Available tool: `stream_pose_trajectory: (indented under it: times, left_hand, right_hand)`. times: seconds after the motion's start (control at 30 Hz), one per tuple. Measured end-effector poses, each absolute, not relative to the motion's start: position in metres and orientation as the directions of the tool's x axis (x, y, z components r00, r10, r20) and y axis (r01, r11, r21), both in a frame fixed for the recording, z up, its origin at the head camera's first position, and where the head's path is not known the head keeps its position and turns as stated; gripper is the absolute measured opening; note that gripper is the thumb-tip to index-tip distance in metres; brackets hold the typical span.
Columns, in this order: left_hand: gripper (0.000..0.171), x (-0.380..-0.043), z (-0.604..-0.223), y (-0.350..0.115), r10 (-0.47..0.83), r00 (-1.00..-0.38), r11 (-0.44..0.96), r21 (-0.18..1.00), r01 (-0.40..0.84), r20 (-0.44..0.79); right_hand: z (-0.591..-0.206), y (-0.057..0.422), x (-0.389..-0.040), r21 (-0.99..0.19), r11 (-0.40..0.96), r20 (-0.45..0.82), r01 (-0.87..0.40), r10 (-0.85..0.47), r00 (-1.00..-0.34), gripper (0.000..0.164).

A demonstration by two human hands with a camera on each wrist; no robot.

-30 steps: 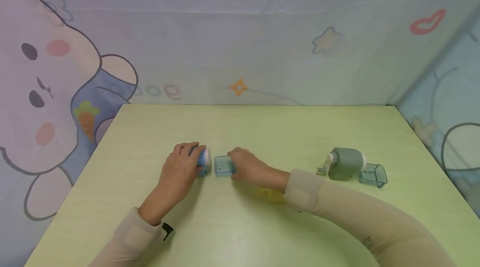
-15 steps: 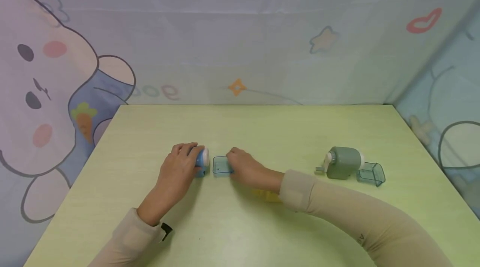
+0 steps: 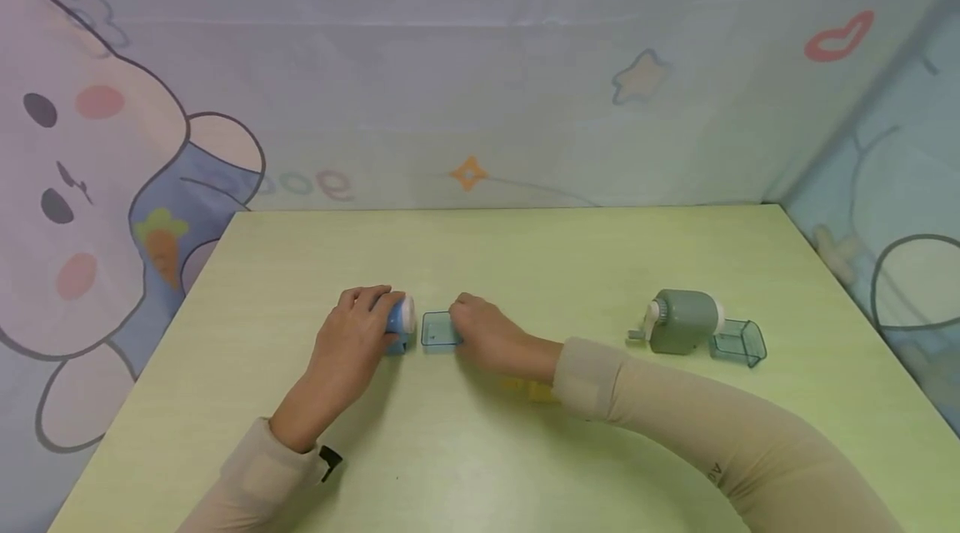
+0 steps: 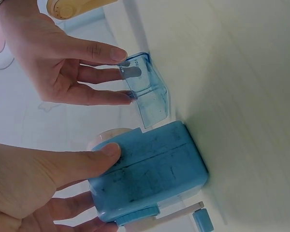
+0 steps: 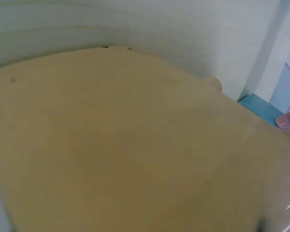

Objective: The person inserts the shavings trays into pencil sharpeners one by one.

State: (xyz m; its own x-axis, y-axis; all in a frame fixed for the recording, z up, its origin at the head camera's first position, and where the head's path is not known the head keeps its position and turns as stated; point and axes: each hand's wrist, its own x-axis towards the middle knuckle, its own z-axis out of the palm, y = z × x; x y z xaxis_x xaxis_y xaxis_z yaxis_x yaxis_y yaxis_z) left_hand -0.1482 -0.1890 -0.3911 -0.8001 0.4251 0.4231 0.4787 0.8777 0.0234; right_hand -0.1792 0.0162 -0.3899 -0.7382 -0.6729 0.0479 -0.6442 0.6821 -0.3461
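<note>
In the head view my left hand (image 3: 348, 341) grips a blue crank pencil sharpener (image 3: 397, 323) lying on its side on the table. The left wrist view shows the thumb along the blue body of the sharpener (image 4: 150, 169), with its crank low in that picture. Just right of it, my right hand (image 3: 487, 337) pinches a clear blue shavings drawer (image 3: 438, 330) between thumb and fingers. A narrow gap separates drawer and sharpener in the head view. A blurred tan surface (image 5: 125, 135) fills most of the right wrist view and hides the right fingers; what it is, I cannot tell.
A green crank sharpener (image 3: 682, 321) lies at the right, a second clear drawer (image 3: 738, 342) beside it. Partly under my right forearm is a yellow object (image 3: 542, 391). A patterned cloth backdrop (image 3: 525, 117) rises behind the table (image 3: 480, 258).
The head view has turned slightly, so everything sits a little further left in the picture. Both hands keep their holds on the sharpener and the drawer.
</note>
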Motion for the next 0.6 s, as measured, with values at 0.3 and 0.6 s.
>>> stream_pose_trajectory:
  times: [0.3, 0.6]
  left_hand:
    - [0.056, -0.1467, -0.3905, -0.1895, 0.429, -0.799, 0.871, 0.043, 0.49, 0.42]
    - [0.057, -0.1472, -0.3912, -0.1893, 0.431, -0.8, 0.872, 0.037, 0.489, 0.419]
  right_hand:
    - [-0.3878, 0.0148, -0.1789, -0.368, 0.679, 0.026, -0.635, -0.675, -0.737, 0.021]
    - [-0.389, 0.0151, -0.1792, -0.392, 0.63, 0.084, -0.671, -0.702, -0.707, 0.021]
